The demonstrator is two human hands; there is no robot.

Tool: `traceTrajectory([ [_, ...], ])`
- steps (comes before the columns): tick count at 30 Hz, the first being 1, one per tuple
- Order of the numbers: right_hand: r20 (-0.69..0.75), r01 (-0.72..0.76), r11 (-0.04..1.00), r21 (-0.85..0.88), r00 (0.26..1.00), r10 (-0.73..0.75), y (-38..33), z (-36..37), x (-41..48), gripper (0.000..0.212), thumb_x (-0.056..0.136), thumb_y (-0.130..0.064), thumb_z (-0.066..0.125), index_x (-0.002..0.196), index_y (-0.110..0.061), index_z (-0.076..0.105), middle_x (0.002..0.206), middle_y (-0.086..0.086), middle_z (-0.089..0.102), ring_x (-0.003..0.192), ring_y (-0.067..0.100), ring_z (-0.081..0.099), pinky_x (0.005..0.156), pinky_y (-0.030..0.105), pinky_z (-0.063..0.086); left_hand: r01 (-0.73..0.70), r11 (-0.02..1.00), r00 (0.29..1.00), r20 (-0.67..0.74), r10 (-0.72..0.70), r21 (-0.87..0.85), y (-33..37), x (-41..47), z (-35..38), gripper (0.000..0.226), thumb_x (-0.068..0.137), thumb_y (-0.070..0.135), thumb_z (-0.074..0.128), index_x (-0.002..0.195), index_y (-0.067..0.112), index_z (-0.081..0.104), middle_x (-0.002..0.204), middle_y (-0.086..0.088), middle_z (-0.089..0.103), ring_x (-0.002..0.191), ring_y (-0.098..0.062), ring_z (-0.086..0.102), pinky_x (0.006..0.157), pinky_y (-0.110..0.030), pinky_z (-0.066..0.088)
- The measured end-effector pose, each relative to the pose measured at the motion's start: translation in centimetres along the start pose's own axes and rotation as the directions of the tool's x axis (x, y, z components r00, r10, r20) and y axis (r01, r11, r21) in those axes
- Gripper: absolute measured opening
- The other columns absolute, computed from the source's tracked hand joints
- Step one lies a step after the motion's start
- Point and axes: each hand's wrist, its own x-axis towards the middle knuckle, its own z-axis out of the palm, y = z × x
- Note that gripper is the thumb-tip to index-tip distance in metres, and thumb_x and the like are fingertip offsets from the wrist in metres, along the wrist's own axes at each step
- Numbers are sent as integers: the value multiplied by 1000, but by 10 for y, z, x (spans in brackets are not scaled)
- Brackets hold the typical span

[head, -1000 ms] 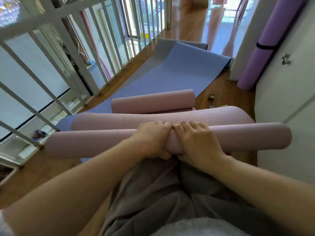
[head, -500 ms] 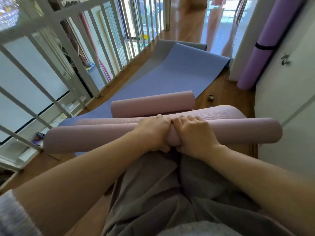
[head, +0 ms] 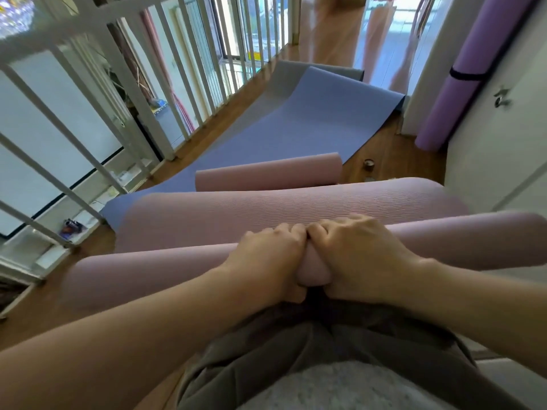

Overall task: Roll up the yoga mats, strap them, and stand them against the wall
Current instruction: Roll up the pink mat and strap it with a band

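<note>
A pink yoga mat point(head: 154, 270) lies across the floor in front of my knees, its near end wound into a roll. My left hand point(head: 270, 258) and my right hand point(head: 359, 255) grip the middle of that roll side by side, fingers curled over its top. Its unrolled ribbed part point(head: 281, 211) stretches away beyond my hands, and its far end is curled into a second small roll point(head: 266, 174). Under it a blue mat point(head: 296, 125) lies flat. A purple rolled mat point(head: 461, 69) with a black strap leans against the wall at the right.
A white railing point(head: 127, 84) runs along the left side over a drop. A grey mat point(head: 284, 75) lies under the blue one. A small round object point(head: 369, 164) sits on the wooden floor at the right. A white door point(head: 503, 137) with a handle closes the right side.
Both hands kept their grip on the pink roll. It moved away from me and then back toward my knees, so more of the ribbed unrolled part shows beyond it.
</note>
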Motion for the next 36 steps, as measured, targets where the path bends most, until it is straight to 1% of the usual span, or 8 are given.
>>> traceTrajectory([
  [9,232,-79,977,196,972,32,7,2,13,66,64,-58,71,117,-27,48,107,-10,60,91,13,58,79,32,50,13,991,988,-152,7,132,-10,-7,25,82,74,48,69,139,25,25,131,1,46,116,-23,49,93,-40,39],
  [15,-212,-170,983,64,961,180,-19,40,-5,69,51,-38,86,111,-10,64,103,10,67,88,31,65,79,41,53,-39,999,990,132,40,-8,-26,23,-1,79,67,52,77,130,24,39,125,1,55,111,-21,53,93,-36,46],
  [17,-112,-150,983,104,981,161,-11,28,5,66,55,-42,83,111,-16,61,102,4,67,89,26,65,76,33,50,22,999,995,92,-25,31,-19,21,3,80,69,50,75,134,22,36,130,-1,50,115,-22,50,96,-39,43],
  [21,81,-164,970,179,985,152,3,7,23,57,69,-47,73,116,-24,50,111,-7,60,97,15,59,77,29,41,98,964,967,-253,-32,249,-1,2,25,80,77,52,64,139,18,27,133,-5,45,116,-26,49,96,-40,34],
  [26,-220,-201,978,50,953,207,-12,40,6,62,60,-49,79,109,-15,63,99,5,69,86,26,66,79,36,50,68,991,989,-141,-51,114,-12,20,13,75,72,44,74,132,18,37,130,-4,49,117,-25,50,95,-41,39],
  [29,20,-183,977,107,983,182,2,15,26,56,64,-50,74,110,-22,56,100,-5,64,90,19,62,72,30,43,107,992,992,-68,-103,62,-11,28,4,77,69,46,76,131,18,38,131,-3,49,118,-25,50,94,-41,40],
  [32,250,-166,967,196,962,114,14,-2,45,57,59,-54,74,107,-28,59,98,-7,65,88,16,59,76,32,50,112,971,955,-292,-47,209,-10,13,23,82,66,50,77,130,13,41,120,-8,54,102,-29,58,86,-43,43],
  [36,235,-235,953,191,954,188,10,6,43,62,61,-52,76,114,-26,58,106,-6,65,93,17,59,82,33,49,100,962,919,-394,9,255,-18,15,38,78,65,44,79,128,11,46,109,-12,61,87,-31,64,78,-42,47],
])
